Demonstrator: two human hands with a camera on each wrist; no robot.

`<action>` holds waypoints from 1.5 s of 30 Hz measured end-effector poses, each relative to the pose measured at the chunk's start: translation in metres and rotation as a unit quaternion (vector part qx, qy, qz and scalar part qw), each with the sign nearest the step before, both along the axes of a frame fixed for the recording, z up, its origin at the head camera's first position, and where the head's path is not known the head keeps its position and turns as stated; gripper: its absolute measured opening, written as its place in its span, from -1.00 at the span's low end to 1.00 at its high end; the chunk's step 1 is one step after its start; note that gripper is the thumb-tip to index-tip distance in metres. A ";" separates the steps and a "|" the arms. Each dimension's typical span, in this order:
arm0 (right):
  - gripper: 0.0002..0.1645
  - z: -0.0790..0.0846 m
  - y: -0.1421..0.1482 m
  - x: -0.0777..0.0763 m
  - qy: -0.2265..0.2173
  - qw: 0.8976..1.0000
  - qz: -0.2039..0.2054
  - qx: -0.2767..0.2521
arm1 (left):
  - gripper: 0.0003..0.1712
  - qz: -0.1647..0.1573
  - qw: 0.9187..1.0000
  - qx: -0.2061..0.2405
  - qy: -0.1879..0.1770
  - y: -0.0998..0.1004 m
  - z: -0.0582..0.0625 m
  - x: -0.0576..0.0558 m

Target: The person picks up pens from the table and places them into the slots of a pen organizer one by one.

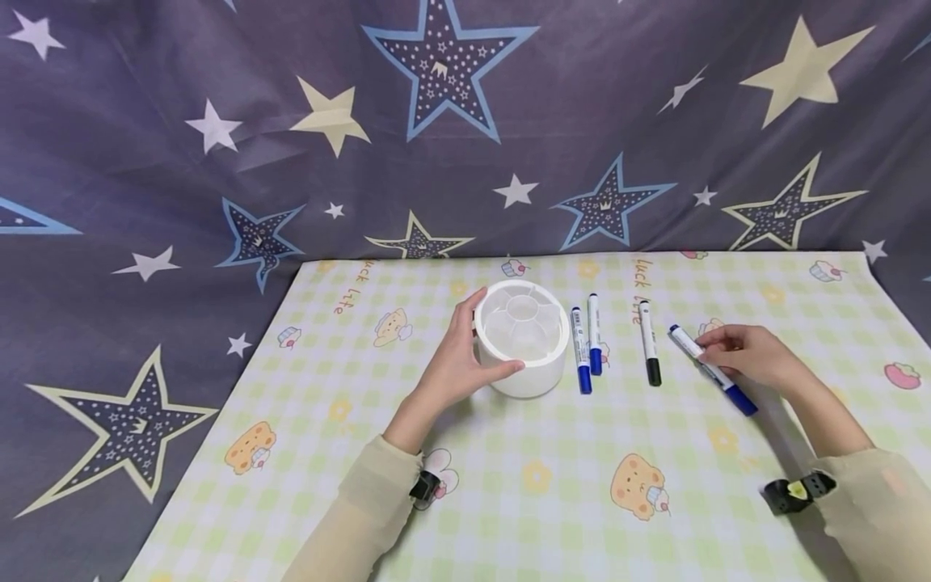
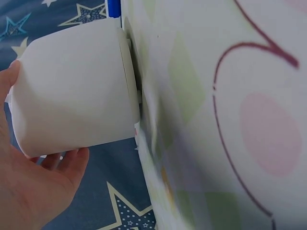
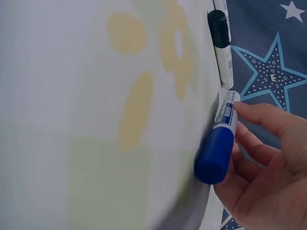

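Observation:
A white round pen holder (image 1: 525, 380) with clear dividers inside stands upright on the table. My left hand (image 1: 460, 356) grips it from the left, thumb at the near side and fingers round the far side. In the left wrist view the holder's smooth wall (image 2: 72, 91) fills the space by the fingers. Over on the right, my right hand (image 1: 752, 354) pinches a white marker with a blue cap (image 1: 740, 400), which lies slanted at the table surface. The right wrist view has the thumb (image 3: 261, 115) on that marker's barrel, its blue cap (image 3: 214, 155) pointing toward the camera.
Between the hands lie two blue-capped markers (image 1: 581, 352) (image 1: 595, 335) side by side and one black-capped marker (image 1: 650, 343). A checked cloth (image 1: 538, 517) with cartoon prints covers the table. Behind it hangs a dark star-patterned curtain (image 1: 291, 186).

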State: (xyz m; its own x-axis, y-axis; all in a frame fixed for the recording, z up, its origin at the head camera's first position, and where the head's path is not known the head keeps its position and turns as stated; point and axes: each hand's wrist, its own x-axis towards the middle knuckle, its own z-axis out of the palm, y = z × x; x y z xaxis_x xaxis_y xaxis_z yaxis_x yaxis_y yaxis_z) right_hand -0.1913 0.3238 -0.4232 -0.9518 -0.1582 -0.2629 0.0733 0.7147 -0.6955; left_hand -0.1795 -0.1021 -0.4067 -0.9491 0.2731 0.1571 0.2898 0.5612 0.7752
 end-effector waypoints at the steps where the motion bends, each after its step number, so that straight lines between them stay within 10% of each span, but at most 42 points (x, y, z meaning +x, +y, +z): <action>1: -0.46 0.001 0.000 0.001 0.001 1.000 -0.001 -0.002 | 0.31 0.000 1.000 0.001 0.001 0.000 0.000 0.000; 45: -0.44 0.013 -0.033 0.010 -0.002 0.986 -0.032 -0.164 | 0.30 -0.011 1.000 0.009 -0.001 0.000 0.006 0.002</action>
